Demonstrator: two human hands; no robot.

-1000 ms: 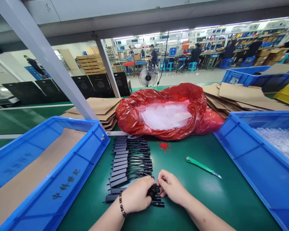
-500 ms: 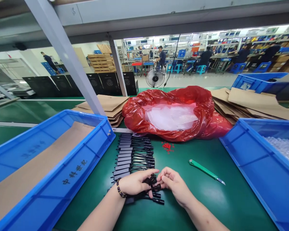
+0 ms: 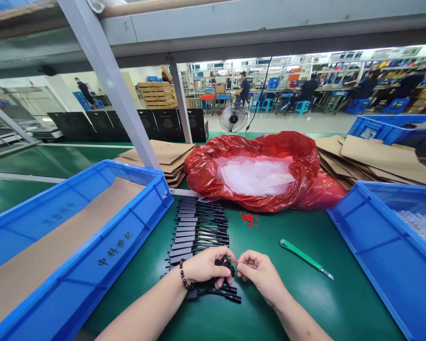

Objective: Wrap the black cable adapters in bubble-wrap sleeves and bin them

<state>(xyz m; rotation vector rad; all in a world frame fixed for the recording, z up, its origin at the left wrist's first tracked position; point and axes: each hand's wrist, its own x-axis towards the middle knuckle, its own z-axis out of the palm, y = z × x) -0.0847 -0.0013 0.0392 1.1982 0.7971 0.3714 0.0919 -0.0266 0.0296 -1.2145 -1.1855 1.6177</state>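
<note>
My left hand [image 3: 210, 266], with a beaded bracelet on its wrist, is curled around a black cable connector [image 3: 227, 266] partly hidden by the fingers. Close by on the right, my right hand [image 3: 261, 274] pinches a tiny red ring [image 3: 237, 262] between thumb and forefinger, near the left fingertips. Beneath and beyond the left hand runs a row of flat black boxes with short cables [image 3: 185, 232], their cable ends pointing right. A small pile of red rings [image 3: 248, 219] lies on the green table [image 3: 287, 303] past the hands.
A green utility knife [image 3: 301, 255] lies to the right, blade out. Blue bins stand at left [image 3: 142, 237] and right [image 3: 362, 246]. At the back, a red plastic bag [image 3: 206, 166] holds white translucent sheets, with cardboard stacked [image 3: 376, 158] beside it. A metal post [image 3: 110, 80] rises at left.
The left forefinger has bent and come towards the right fingertips. Red now shows between the two hands' fingertips. My view has shifted slightly; the row and ring pile look unchanged.
</note>
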